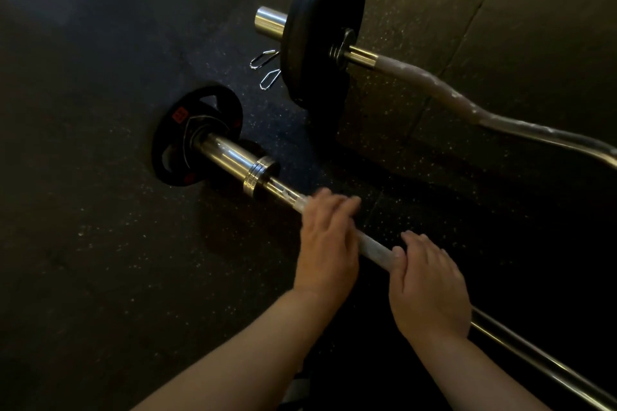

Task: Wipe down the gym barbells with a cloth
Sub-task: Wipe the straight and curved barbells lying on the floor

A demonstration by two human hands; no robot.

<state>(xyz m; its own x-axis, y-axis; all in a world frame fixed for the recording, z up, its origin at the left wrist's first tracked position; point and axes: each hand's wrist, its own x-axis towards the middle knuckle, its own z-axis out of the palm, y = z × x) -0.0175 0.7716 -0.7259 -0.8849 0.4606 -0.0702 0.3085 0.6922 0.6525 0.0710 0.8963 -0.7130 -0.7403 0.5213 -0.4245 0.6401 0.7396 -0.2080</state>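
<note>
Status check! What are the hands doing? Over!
Left hand and right hand both grip near barbell. No cloth visible. Curl bar apart, not blocking.

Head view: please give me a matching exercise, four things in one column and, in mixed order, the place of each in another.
1 large black plate
2 small red-marked plate
3 spring clips
4 left hand

A loose on the floor mat
B gripping the shaft of the straight barbell
C on the curl bar
D at the end of the straight barbell

Pairs: 1-C, 2-D, 3-A, 4-B
</note>
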